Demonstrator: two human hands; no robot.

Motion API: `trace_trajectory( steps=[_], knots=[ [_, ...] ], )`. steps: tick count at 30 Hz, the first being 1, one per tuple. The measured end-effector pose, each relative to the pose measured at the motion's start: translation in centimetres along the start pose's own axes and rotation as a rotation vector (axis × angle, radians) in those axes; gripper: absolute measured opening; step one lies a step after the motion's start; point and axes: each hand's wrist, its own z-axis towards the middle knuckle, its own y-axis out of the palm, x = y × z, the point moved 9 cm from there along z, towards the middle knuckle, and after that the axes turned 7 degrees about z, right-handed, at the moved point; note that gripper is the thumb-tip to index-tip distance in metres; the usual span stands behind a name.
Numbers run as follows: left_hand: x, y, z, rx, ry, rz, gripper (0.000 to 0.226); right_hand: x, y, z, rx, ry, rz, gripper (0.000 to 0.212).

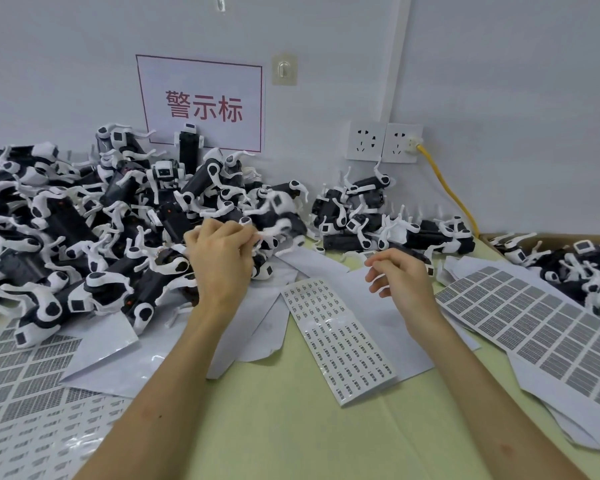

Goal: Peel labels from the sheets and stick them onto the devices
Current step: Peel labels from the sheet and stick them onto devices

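Head view: a pale green table point(291, 427) runs up to a white wall. A big pile point(66, 220) of black-and-white devices covers the table's far left, banked against the wall. On the wall above the table's far edge hangs a sign point(201, 102) with red characters in a red border. Grey sheets point(534, 317) of square labels lie slanted along the table's right side, over loose white paper. More label sheets point(25, 375) lie at the table's near left corner, their far ends under the pile. Blank backing point(118, 351) is spread left of the table's centre. A strip point(340, 341) of tiny labels lies at the table's centre, slanted. A box point(499, 237) at the table's far right corner holds more devices. A smaller heap point(378, 216) sits at the table's far edge, right of centre. Two sockets point(383, 142) are set in the wall above that edge, and a yellow cable point(447, 188) drops from the right one towards the table.

Left hand point(219, 254) is over the table's far centre, fingers curled round a blurred device point(267, 233) at the pile's edge. Right hand point(406, 275) hovers right of centre, fingers loosely bent, thumb close to forefinger; I cannot tell whether they pinch a label. A hook point(284, 69) is stuck on the wall above the table.
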Motion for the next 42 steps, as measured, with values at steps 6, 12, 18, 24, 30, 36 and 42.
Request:
trace_trajectory(
  steps=[6,12,18,24,30,36,42],
  knots=[
    [3.3,-0.2,-0.4,-0.028,0.046,-0.224,0.008,-0.4,-0.2,-0.1,0.022,-0.046,-0.056,0.019],
    [3.1,2.0,-1.2,-0.299,-0.333,-0.725,0.008,-0.2,2.2,-0.7,-0.202,0.044,0.095,0.048],
    [3.8,3.5,-2.4,-0.445,-0.49,-0.936,0.019,0.5,3.2,-0.9,-0.28,0.144,0.301,0.037],
    [4.0,4.9,-3.6,-0.665,-0.576,-0.903,0.017,-1.8,1.4,-0.7,-0.183,-0.095,0.199,0.051],
    [5.5,4.5,-3.5,-0.734,-0.553,-1.051,0.06,-2.9,2.3,-1.4,-0.289,-0.201,0.156,0.058],
    [6.8,4.7,-4.0,-0.874,-0.471,-1.188,0.053,-2.9,2.5,-1.5,-0.33,-0.121,0.275,0.049],
    [7.2,5.3,-5.0,-1.018,-0.449,-1.156,0.054,-2.4,2.6,-1.3,-0.337,-0.04,0.295,0.044]
  ],
)
